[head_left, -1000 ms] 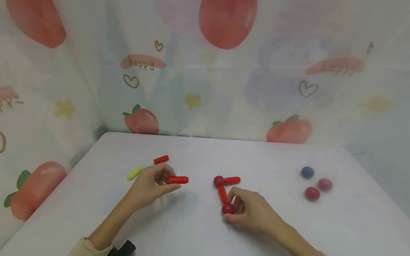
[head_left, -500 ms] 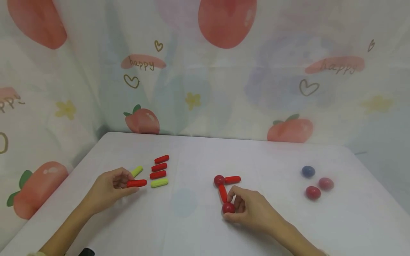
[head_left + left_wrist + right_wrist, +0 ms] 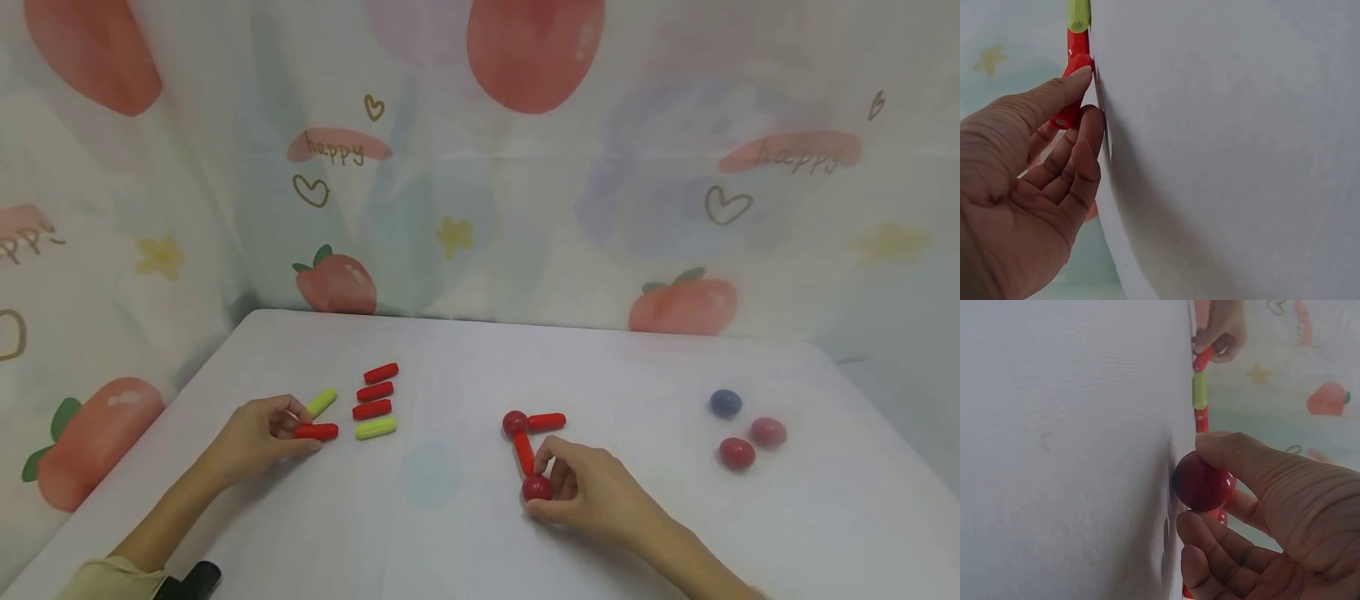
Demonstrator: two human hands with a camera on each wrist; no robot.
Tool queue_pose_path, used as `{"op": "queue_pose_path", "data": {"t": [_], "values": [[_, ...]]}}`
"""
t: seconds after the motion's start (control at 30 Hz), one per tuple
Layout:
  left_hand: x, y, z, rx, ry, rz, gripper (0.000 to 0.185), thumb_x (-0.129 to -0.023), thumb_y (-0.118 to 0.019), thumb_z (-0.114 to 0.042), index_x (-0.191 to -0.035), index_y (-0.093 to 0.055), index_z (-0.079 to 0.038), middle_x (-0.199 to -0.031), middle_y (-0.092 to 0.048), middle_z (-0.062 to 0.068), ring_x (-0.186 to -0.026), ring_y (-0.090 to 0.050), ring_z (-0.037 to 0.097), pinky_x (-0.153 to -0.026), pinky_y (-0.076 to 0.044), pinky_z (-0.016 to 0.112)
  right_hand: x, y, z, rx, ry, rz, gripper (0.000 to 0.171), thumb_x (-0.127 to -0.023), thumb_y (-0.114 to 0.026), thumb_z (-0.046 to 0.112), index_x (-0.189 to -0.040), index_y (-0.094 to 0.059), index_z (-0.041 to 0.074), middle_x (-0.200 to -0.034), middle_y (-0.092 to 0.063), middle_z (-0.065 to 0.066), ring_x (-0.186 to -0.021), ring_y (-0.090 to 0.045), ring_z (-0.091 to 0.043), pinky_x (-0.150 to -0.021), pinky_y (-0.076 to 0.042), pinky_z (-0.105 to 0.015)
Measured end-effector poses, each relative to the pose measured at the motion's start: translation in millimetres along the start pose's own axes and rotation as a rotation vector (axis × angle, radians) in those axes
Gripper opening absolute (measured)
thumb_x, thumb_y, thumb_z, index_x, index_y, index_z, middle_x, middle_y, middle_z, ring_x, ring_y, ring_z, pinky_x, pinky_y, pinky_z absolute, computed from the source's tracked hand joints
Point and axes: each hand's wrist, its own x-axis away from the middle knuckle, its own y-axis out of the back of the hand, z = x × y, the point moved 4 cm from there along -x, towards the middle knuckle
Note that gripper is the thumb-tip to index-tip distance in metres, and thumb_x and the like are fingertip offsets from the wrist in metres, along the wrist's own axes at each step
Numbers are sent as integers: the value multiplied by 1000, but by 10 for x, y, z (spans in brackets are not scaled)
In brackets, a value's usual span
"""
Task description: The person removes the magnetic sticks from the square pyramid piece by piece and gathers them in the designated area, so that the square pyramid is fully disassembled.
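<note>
The left hand [image 3: 258, 437], farther left than a second ago, pinches a red stick [image 3: 318, 431] just beside a yellow-green stick [image 3: 323, 402]. The right hand [image 3: 596, 492] still grips the red ball [image 3: 536, 487] in the same spot.

The held stick [image 3: 318, 431] was bright red and the held ball [image 3: 537, 487] dark red. The farther ball [image 3: 515, 423] was dark red too, and its two joined sticks [image 3: 547, 422] bright red. Three loose sticks [image 3: 374, 391] were red; two more sticks [image 3: 376, 428] showed yellow-green. One ball [image 3: 725, 403] was dark blue, two others [image 3: 737, 453] pinkish red. The worktop [image 3: 450, 542] was white; the pale backdrop [image 3: 517, 208] bore bluish and lilac washes, coral peaches [image 3: 337, 285] with green leaves, yellow flowers [image 3: 455, 237] and brown heart outlines [image 3: 311, 191].
</note>
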Motion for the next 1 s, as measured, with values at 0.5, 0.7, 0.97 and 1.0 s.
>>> {"op": "queue_pose_path", "data": {"t": [0.5, 0.7, 0.97, 1.0], "values": [[96, 113, -263, -252, -44, -39, 38, -76, -91, -24, -100, -68, -7, -88, -69, 1, -81, -64, 18, -67, -56, 31, 20, 26, 24, -6, 38, 4, 33, -80, -88, 28, -100, -61, 23, -75, -60, 12, -62, -54, -4, -60, -48, -23], [130, 35, -733, -168, -310, -114, 31, -79, -90, -25, -98, -69, -12, -86, -69, -7, -81, -66, 16, -69, -55, 27, 24, 77, 21, 43, 44, 31, 31, -81, -85, 24, -102, -62, 24, -79, -60, 12, -68, -55, -6, -63, -50, -23], [102, -626, -1577, -31, -533, 102, 29, -85, -85, -24, -109, -68, -17, -100, -73, -8, -93, -69, 12, -84, -58, 32, 22, 131, -18, 23, 158, 74, 31, -83, -84, 21, -106, -64, 28, -89, -63, 16, -80, -60, -4, -74, -54, -24], [88, -716, -1641, -25, -546, 136, 30, -86, -84, -23, -111, -68, -16, -102, -73, -6, -96, -68, 13, -86, -58, 34, 22, 129, -21, 14, 177, 81, 31, -83, -84, 21, -106, -64, 28, -90, -64, 16, -81, -61, -4, -76, -54, -24]]}}
